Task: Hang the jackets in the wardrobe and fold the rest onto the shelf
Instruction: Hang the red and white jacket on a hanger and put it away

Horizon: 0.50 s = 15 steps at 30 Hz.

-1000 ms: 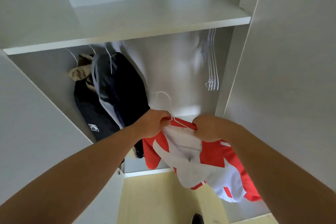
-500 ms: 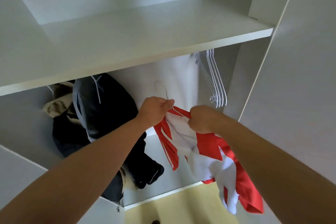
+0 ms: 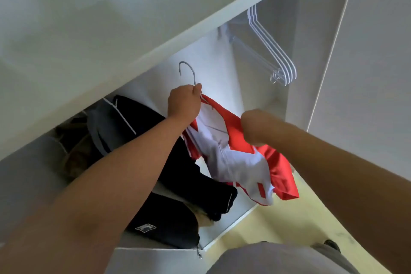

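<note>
Inside the wardrobe, under the shelf (image 3: pixel 155 35), the left grip (image 3: pixel 184 101) had risen since a second ago, fingers curled tight round the hanger (image 3: pixel 188 71) neck, hook now clear above the fist. The right grip (image 3: pixel 255 128) had dropped from collar to red shoulder and was curled on the fabric, fingertips hidden. The red-and-white jacket (image 3: pixel 235 158) hung in mid-air between the dark jackets (image 3: pixel 155 140) and spare hangers (image 3: pixel 273 55), likely ready for the rail, which was out of sight. The hook pointed up, opening left, and the jacket's long axis ran from collar upper-left to hem lower-right.
</note>
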{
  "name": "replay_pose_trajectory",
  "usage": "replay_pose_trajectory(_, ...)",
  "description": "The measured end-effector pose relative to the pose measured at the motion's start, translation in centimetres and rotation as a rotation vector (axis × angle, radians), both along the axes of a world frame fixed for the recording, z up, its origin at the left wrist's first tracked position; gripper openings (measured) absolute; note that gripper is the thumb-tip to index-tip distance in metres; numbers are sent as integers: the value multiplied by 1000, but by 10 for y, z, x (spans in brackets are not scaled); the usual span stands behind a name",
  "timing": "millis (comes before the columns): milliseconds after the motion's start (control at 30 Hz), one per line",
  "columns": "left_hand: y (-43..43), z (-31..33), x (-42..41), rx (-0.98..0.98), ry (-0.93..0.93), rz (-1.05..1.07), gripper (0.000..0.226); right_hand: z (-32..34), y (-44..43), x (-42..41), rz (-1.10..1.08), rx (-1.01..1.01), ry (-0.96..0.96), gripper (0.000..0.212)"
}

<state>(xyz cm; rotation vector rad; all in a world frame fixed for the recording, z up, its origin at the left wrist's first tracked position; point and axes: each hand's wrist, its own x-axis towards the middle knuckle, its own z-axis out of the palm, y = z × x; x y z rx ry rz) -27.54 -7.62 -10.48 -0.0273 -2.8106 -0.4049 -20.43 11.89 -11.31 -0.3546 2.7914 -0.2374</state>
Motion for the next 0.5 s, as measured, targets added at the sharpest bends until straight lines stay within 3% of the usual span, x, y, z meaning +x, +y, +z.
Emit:
replay_pose_trajectory(267, -54, 23, -8, 34, 124, 98, 48, -11, -55, 9, 26, -171, 181, 31)
replay_pose_trajectory(500, -93, 38, -1, 10, 167, 231, 52, -3, -102, 30, 22, -348, 216, 8)
